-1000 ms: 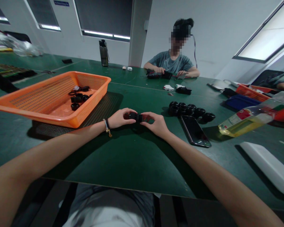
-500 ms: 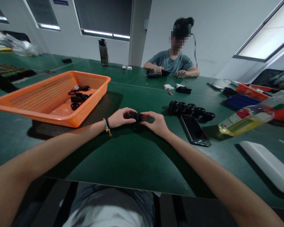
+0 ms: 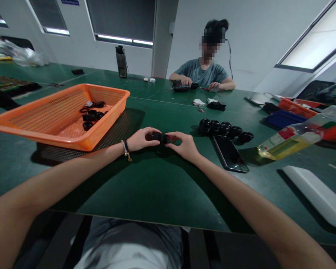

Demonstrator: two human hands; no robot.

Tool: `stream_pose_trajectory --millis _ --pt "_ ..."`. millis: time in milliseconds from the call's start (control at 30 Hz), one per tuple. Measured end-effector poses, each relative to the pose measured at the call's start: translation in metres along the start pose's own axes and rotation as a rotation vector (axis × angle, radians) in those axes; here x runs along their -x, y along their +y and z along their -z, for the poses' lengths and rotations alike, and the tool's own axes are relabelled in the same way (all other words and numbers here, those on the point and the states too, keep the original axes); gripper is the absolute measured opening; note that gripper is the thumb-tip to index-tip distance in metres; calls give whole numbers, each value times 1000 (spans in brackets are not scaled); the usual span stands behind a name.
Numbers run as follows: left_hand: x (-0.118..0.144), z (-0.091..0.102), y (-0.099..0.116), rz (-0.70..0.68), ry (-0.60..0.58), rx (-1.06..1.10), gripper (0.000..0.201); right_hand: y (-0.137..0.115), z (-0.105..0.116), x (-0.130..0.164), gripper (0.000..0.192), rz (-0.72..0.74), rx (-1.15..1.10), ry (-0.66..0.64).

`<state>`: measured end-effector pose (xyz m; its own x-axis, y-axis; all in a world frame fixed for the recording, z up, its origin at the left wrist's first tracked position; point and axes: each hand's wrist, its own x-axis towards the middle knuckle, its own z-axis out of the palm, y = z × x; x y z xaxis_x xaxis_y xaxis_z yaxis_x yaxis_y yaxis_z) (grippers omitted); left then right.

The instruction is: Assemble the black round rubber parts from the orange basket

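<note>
My left hand (image 3: 141, 139) and my right hand (image 3: 184, 146) meet over the middle of the green table (image 3: 156, 186). Between their fingertips they both grip a small black plastic part (image 3: 160, 138), held just above the table top. Its shape is partly hidden by my fingers. A bracelet sits on my left wrist. A row of similar black round parts (image 3: 225, 129) lies to the right of my right hand. More black parts (image 3: 91, 114) lie inside an orange mesh basket (image 3: 44, 129) to the left.
A dark phone (image 3: 229, 153) lies right of my right hand. A tilted bottle of yellow liquid (image 3: 294, 140) and a white flat object (image 3: 315, 194) are at the right. Across the table a person (image 3: 203, 71) handles a tool. A dark water bottle (image 3: 121, 61) stands far back.
</note>
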<state>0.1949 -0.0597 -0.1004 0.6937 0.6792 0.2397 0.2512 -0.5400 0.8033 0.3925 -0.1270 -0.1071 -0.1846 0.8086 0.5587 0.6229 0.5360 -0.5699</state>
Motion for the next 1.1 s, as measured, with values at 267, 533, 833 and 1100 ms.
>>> stream_pose_trajectory --millis 267,533,833,1100 --pt "1 0 1 2 5 -10 42 0 0 0 27 -10 -11 -4" --pt "1 0 1 0 3 0 41 1 -1 1 27 -25 -45 -4" --pt "1 0 4 13 -7 22 42 -1 0 1 26 -36 -43 -20" --pt "1 0 3 9 -4 4 41 -1 1 1 27 -14 -20 -16"
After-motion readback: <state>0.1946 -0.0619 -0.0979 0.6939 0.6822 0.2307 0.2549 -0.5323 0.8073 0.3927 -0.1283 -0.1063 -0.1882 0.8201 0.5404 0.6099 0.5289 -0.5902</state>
